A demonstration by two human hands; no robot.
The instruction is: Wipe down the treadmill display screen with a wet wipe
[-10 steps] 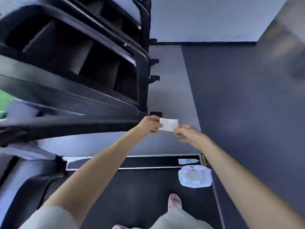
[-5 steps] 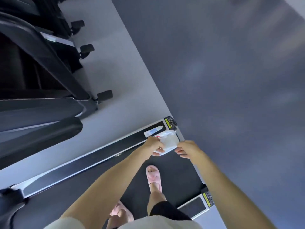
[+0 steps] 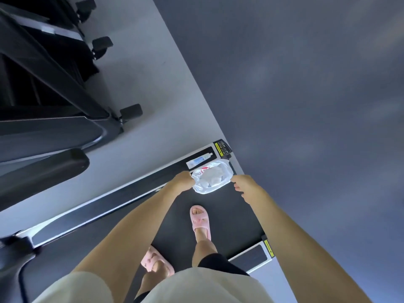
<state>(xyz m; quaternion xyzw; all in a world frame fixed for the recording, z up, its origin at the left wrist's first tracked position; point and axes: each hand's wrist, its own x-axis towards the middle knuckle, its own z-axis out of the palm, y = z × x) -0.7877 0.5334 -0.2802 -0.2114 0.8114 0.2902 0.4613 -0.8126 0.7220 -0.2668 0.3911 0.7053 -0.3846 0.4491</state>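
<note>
Floor: pale grey strip on the left, dark grey carpet on the right; a black machine frame (image 3: 54, 84) stands at far left, well clear of both hands.
Deck: black treadmill belt (image 3: 218, 215) underfoot, with a side rail (image 3: 109, 206) running diagonally beyond the left fingers.
Left hand: left hand (image 3: 182, 181) is curled shut at the left edge of a clear plastic bag (image 3: 211, 179); the fingers appear to pinch the bag's rim, and whether the wipe is folded inside the fist cannot be told.
Bag: lies between the 2 hands on the belt's rear corner, crumpled white contents inside, long axis running from one hand to the other.
Tube: a small tube (image 3: 200, 159) lies on the rail just beyond the bag, away from the fingers.
Right hand: right hand (image 3: 246, 186) sits just beside the bag's right edge, fingers loosely bent and holding nothing I can see; contact with the bag is uncertain.
Display screen: not in view.
Wet wipe: none can be picked out as a separate item.
Judgement: the left hand is nearer the bag, which lies directly ahead of the fingertips.
Footwear: 2 pink slippers (image 3: 200, 220) on the belt.
</note>
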